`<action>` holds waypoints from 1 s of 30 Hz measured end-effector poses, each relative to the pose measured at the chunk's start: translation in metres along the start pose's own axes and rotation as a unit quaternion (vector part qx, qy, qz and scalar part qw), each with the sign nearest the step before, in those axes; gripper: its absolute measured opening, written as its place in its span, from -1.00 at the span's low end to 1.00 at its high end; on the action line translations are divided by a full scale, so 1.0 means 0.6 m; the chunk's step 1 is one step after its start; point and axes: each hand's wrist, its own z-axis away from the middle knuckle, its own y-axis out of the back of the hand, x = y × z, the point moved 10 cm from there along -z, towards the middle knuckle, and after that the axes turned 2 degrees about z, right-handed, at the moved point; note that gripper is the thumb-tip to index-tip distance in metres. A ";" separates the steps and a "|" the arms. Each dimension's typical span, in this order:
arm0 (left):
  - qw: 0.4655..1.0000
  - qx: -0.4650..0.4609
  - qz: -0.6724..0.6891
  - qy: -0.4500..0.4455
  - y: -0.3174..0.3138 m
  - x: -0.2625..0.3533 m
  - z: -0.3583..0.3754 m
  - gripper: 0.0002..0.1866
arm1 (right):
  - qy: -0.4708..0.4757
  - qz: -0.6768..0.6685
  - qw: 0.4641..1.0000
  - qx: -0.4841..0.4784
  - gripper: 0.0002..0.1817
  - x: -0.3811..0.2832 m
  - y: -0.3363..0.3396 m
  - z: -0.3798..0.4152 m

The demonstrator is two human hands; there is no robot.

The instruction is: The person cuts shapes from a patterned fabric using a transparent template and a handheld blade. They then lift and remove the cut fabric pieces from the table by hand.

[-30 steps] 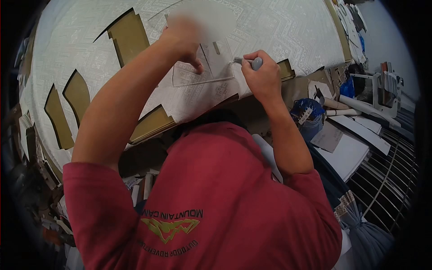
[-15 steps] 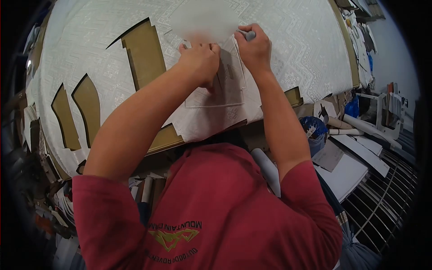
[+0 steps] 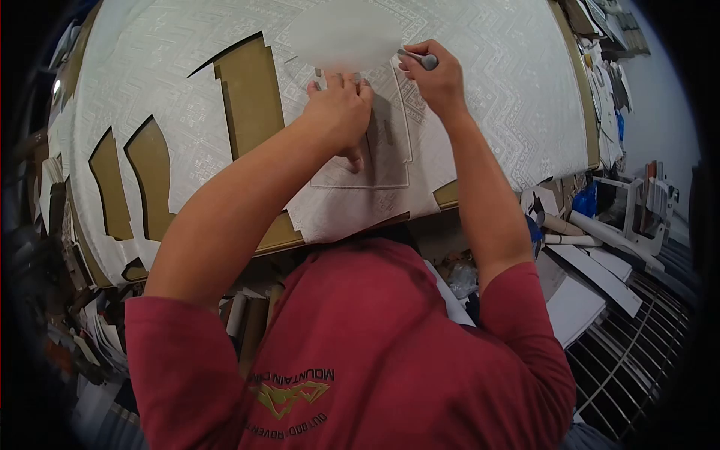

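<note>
Now we look down at a big white patterned cloth (image 3: 480,97) spread over the brown surface (image 3: 251,105), with brown gaps where pieces are cut out of it. Next to it on the right we see a messy pile of paper sheets and rolls (image 3: 592,270). On the cloth lies a clear pattern piece (image 3: 386,146), flat and near the front edge. Our left hand (image 3: 341,112) is on top of it, fingers spread and pressing it down, so that grip is not closed on anything. Our right hand (image 3: 439,75) is closed tight round a grey pen (image 3: 420,58), and the tip sits at the top right corner of the pattern piece. A second ago the pen was down by the right side of the piece, and our left hand was higher up. Since then the pen has gone up along that side to the top, and the left hand has slid lower to hold the piece steady. We think this means the right edge is drawn on the cloth and the top edge comes next.
</note>
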 end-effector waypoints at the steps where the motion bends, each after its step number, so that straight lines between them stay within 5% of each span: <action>1: 1.000 -0.003 -0.001 0.009 0.000 -0.003 -0.001 0.49 | 0.003 -0.007 1.000 -0.007 -0.84 0.000 0.019 -0.024; 7: 1.000 -0.017 -0.007 0.024 0.000 -0.002 0.000 0.44 | 0.120 0.108 0.921 -0.355 -0.83 -0.047 -0.026 -0.132; 12: 0.999 -0.036 -0.015 0.032 0.001 0.001 -0.003 0.43 | 0.139 0.008 0.900 -0.413 -0.84 -0.021 -0.048 -0.147; 17: 0.998 -0.038 -0.022 0.033 -0.005 -0.003 -0.005 0.43 | 0.011 0.040 0.929 -0.368 -0.85 0.018 -0.028 -0.125; 30: 0.999 -0.028 -0.017 0.018 0.004 0.004 -0.001 0.46 | 0.097 -0.035 0.994 -0.034 -0.83 0.026 -0.008 -0.022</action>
